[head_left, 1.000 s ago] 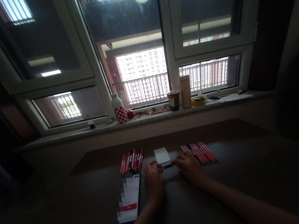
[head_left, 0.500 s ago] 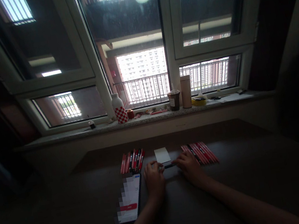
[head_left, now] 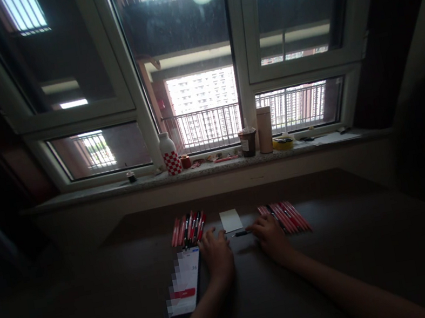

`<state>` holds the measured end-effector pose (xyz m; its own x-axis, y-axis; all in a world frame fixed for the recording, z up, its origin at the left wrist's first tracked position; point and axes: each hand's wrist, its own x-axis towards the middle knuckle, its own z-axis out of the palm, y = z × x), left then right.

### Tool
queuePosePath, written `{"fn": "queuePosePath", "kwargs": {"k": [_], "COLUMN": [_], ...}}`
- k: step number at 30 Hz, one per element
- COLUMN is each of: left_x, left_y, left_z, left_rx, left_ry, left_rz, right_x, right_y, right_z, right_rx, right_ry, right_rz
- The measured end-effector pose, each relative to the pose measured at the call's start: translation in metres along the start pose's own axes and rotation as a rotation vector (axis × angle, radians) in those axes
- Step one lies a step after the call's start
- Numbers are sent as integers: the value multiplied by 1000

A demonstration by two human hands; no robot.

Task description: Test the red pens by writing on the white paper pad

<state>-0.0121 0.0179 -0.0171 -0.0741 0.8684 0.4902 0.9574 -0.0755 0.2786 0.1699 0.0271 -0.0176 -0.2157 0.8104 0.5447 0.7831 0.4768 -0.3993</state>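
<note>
Nearest: phone [head_left: 186,287] on the table [head_left: 286,299], screen up and lit, part of it pixelated, just left of the left forearm. Left hand [head_left: 217,252] beside the phone's upper right edge, fingers spread, grip open; can't tell if the fingertips touch the tabletop. Right hand [head_left: 269,236] closed on one end of a dark pen [head_left: 242,234]. Pen is about level, free end pointing left into the gap between the hands, just this side of a white paper square [head_left: 230,221].

Left of the paper: bunch of red and black pens [head_left: 187,230], slightly uneven. Right: second row of pens [head_left: 289,218], mostly red, side by side, its near left part behind the right hand.

Farther, on the windowsill [head_left: 218,168]: checkered bottle [head_left: 172,161], lidded drink cup [head_left: 248,144], tall tumbler [head_left: 265,132]. Behind: window, railing and a high-rise outside.
</note>
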Motion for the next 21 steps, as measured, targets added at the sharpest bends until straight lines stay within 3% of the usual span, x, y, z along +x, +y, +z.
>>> {"fn": "queuePosePath", "kwargs": {"k": [14,21], "left_x": [2,3], "left_y": [2,-1], "left_z": [-2,2], "left_rx": [45,26], "left_ry": [-64,-34], "left_rz": [-34,-12], "right_x": [0,0], "right_y": [0,1], "right_z": [0,2], "right_rx": [11,13], "right_ry": [6,3], "right_rz": [-9,-5]}}
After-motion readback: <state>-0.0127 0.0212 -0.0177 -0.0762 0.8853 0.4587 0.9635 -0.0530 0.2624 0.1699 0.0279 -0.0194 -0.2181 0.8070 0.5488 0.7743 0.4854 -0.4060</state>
